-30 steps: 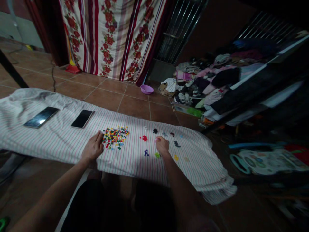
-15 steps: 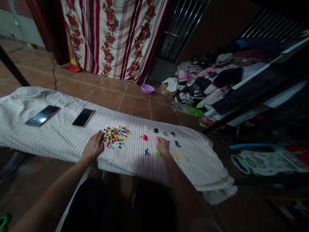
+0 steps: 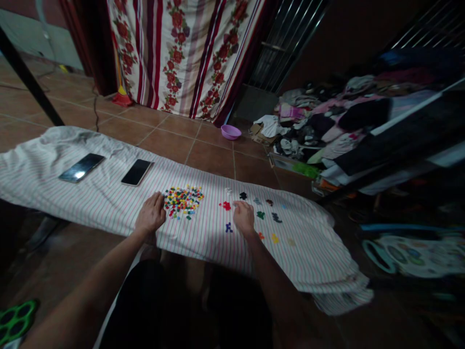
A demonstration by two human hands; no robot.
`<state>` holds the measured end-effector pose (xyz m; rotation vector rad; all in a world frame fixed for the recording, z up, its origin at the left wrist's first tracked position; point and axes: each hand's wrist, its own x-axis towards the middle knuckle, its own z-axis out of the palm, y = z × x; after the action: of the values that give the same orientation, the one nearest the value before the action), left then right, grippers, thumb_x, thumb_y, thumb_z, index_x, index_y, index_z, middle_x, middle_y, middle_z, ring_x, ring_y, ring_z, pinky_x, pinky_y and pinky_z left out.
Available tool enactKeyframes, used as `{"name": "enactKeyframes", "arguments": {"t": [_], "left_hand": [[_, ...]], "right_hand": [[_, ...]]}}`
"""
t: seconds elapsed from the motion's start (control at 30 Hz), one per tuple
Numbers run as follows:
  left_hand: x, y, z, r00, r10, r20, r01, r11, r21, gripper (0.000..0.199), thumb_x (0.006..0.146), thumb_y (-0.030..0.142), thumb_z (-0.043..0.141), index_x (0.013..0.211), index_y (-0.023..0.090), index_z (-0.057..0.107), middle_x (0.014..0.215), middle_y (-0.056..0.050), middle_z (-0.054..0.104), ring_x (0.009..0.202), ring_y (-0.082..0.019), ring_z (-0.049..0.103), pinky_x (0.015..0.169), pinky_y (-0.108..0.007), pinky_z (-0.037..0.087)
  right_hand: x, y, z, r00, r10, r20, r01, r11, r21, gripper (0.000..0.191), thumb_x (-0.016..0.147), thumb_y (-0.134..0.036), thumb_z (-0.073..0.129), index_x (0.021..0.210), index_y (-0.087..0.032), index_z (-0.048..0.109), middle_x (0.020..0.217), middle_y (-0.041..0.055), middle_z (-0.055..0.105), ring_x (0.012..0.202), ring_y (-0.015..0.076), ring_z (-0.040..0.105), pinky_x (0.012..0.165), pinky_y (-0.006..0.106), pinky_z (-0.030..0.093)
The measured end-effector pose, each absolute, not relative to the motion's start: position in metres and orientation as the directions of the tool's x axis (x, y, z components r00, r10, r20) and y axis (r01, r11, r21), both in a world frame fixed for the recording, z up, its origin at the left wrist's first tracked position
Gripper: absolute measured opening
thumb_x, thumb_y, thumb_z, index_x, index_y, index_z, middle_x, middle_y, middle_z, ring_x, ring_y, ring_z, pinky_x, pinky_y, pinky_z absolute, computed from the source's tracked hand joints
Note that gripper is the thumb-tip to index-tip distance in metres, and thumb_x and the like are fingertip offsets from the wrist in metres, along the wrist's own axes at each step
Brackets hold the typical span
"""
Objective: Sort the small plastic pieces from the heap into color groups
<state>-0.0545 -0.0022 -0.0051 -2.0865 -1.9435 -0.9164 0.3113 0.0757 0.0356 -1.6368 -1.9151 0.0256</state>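
Observation:
My left hand (image 3: 150,213) rests palm down on the striped cloth, its fingers stretched out against the left edge of a pile of small mixed-colour pieces (image 3: 183,199). Over to the right, my right hand (image 3: 244,218) has its thumb and fingers drawn together just beside a small group of red pieces (image 3: 226,206). Anything between those fingertips is too small to make out. Around this hand lie little single-colour groups: black (image 3: 243,196), dark green (image 3: 260,214), dark blue (image 3: 228,227), yellow (image 3: 275,238) and white pieces (image 3: 228,190). The hand hides part of the cloth under it.
Two phones (image 3: 137,172) lie on the left part of the striped cloth (image 3: 203,242). Beyond it, a purple basin (image 3: 231,132) stands on the tiled floor near a floral curtain (image 3: 178,58). Heaped clothes (image 3: 308,116) fill the back right.
My right hand has moved left from the pink pieces towards the red group, uncovering the dark green group. My left hand stays by the mixed pile. The whole view has shifted slightly.

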Motion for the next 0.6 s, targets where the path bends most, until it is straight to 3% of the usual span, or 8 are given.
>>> {"name": "enactKeyframes", "arguments": {"t": [0.27,0.6], "left_hand": [[-0.053,-0.003,0.001,-0.018,0.876,0.482,0.959,-0.122,0.256,0.046,0.085,0.022,0.04,0.124,0.003,0.056,0.134,-0.023,0.055,0.131,-0.032,0.046,0.109,-0.05,0.039],[-0.053,-0.002,0.002,-0.025,0.888,0.459,0.96,-0.107,0.26,0.045,0.086,0.022,0.038,0.125,0.007,0.056,0.133,-0.019,0.057,0.131,-0.03,0.047,0.109,-0.049,0.039]], "right_hand": [[0.238,0.05,0.035,-0.253,0.844,0.473,0.767,0.473,-0.434,0.031,0.086,-0.011,0.043,0.095,-0.02,0.072,0.095,0.0071,0.069,0.095,0.0211,0.056,0.091,0.036,0.04],[0.136,0.006,0.037,-0.541,0.791,0.286,0.69,0.612,-0.387,0.019,0.094,-0.032,0.053,0.098,-0.027,0.071,0.092,0.0031,0.067,0.096,0.0206,0.054,0.09,0.035,0.04]]}}
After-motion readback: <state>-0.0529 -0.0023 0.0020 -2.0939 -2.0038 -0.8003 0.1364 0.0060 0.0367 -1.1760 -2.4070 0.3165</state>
